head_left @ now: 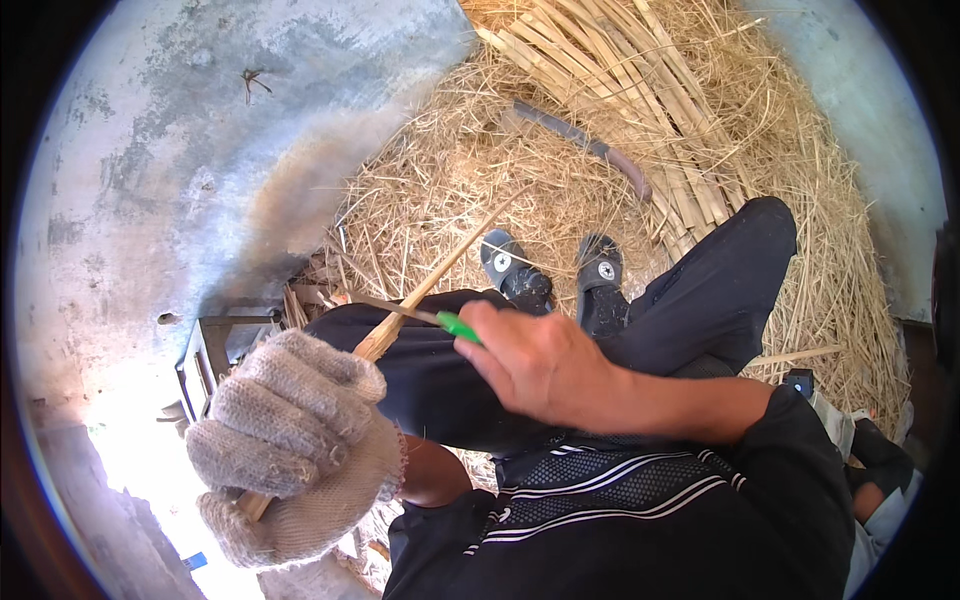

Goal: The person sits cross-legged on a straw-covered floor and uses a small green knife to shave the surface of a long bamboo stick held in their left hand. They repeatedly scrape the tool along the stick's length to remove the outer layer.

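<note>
My left hand (290, 440), in a knitted grey glove, grips the lower end of a thin bamboo strip (440, 275) that slants up and to the right over my knee. My right hand (545, 365), bare, holds a knife with a green handle (458, 326). Its blade (390, 308) lies across the strip just above the glove, where the strip's end looks frayed. Both hands work above my dark trousers (700, 290).
Split bamboo strips (620, 90) lie in a bundle on a heap of straw shavings (450, 180) ahead. A curved dark blade tool (590, 145) rests on the straw. My two sandalled feet (555, 270) sit on the straw. Bare concrete floor (200, 150) lies left, a low stool frame (205, 350) beside me.
</note>
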`<act>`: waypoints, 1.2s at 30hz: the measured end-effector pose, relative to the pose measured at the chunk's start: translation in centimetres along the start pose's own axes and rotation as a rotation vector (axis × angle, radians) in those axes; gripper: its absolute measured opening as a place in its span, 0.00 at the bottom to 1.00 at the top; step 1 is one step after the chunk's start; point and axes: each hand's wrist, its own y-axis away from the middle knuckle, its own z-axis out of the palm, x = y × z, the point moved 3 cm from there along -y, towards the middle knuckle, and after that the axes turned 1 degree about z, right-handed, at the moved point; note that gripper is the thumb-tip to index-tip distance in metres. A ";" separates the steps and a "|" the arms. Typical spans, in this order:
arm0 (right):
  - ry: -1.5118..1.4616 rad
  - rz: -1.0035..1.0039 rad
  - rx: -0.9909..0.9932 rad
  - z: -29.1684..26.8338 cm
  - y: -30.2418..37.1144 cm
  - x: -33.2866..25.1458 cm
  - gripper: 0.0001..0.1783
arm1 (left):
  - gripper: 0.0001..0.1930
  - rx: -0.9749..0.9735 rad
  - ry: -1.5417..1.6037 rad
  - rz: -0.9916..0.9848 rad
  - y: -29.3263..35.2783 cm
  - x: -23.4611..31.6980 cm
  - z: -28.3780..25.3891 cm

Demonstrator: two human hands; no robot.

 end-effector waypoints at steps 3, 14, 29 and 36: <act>0.088 0.091 0.044 0.8 -1.2 2.8 0.10 | 0.18 -0.020 0.020 0.000 -0.5 -0.2 0.2; 0.329 0.244 -0.100 0.3 -0.5 5.9 0.13 | 0.18 -0.040 0.060 -0.010 -0.6 -0.2 1.5; 0.053 0.104 0.017 -1.8 -0.6 3.3 0.12 | 0.19 -0.028 0.032 0.036 0.3 -0.3 3.2; 0.201 0.436 -0.100 0.4 -0.6 12.0 0.13 | 0.20 -0.076 0.036 0.035 -0.5 -0.2 2.8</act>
